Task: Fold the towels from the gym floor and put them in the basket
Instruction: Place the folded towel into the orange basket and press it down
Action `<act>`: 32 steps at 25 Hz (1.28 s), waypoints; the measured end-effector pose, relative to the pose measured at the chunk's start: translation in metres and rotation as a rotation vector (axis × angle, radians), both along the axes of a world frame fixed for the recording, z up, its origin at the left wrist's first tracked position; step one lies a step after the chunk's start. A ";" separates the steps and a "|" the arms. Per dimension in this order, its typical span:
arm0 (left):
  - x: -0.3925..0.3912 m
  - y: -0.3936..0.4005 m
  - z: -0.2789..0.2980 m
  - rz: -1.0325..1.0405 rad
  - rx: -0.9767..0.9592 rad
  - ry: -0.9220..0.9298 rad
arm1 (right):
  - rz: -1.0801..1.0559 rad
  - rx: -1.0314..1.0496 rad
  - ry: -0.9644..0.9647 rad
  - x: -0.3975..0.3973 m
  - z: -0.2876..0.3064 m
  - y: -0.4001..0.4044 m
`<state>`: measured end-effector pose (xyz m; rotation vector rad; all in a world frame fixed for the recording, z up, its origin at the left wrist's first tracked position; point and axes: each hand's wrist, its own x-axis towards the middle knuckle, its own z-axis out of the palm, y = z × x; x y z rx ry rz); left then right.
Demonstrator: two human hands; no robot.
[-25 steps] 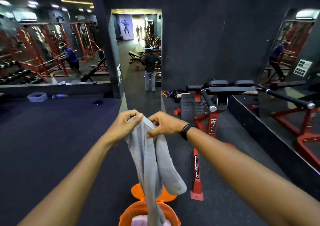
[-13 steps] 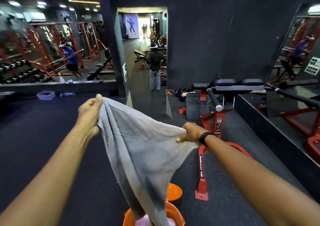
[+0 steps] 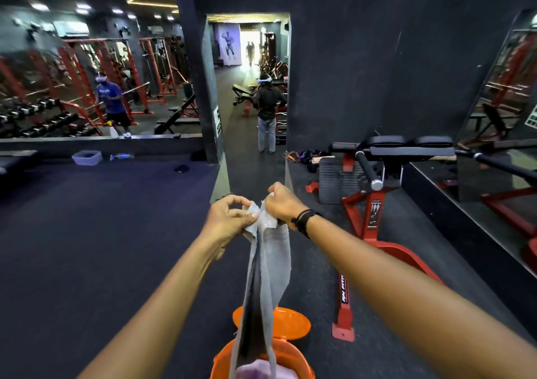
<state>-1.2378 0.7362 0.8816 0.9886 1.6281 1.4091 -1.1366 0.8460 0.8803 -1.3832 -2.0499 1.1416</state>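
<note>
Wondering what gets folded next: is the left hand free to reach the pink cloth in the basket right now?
Probably not yet. The left hand pinches the top of the grey towel together with the right hand, and the towel hangs down over the basket, partly covering the pink cloth.

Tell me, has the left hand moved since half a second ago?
Yes. The left hand has swung right, toward the red bench, meeting the right hand on the towel.
</note>
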 end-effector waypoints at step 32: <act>0.006 -0.005 -0.040 0.208 0.054 -0.233 | 0.073 -0.514 0.288 0.023 -0.002 -0.027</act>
